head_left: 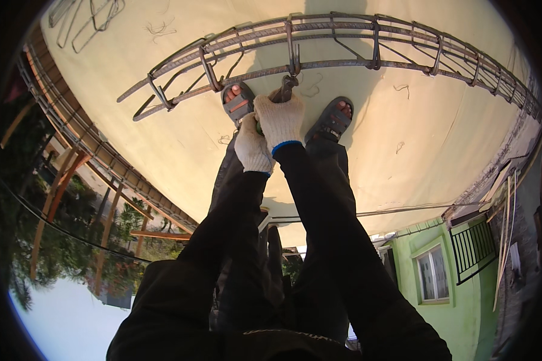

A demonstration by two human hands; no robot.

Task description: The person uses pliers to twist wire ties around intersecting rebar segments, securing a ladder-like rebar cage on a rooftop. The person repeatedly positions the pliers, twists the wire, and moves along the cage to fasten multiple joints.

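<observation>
Rebar cage (343,45) lay along the pale concrete slab (433,138), a long assembly of longitudinal bars with stirrups spaced along it. Person stood over it in sandals, left foot (239,102) and right foot (333,119) just behind the near bar.

Right hand (281,120), in a white knit glove with a blue cuff, was clenched round the handle of a tie tool (286,89). Tool tip sat at the joint where a stirrup (293,51) crossed the near longitudinal bar. Left hand (252,147), also gloved, was closed and pressed against the right wrist area; can't tell if it gripped the tool handle too or just braced.

Judged step: tying a stirrup-to-bar joint, mid-twist or just engaged. Tie wire itself too small to see at the joint.

Next move probably needs the tool kept hooked on the wire and turned until snug without snapping it, then a shift along to the neighbouring stirrup (374,45). Loose wire scraps (401,88) lay on the slab nearby; spare bent stirrups (93,15) sat well apart at the far left.
</observation>
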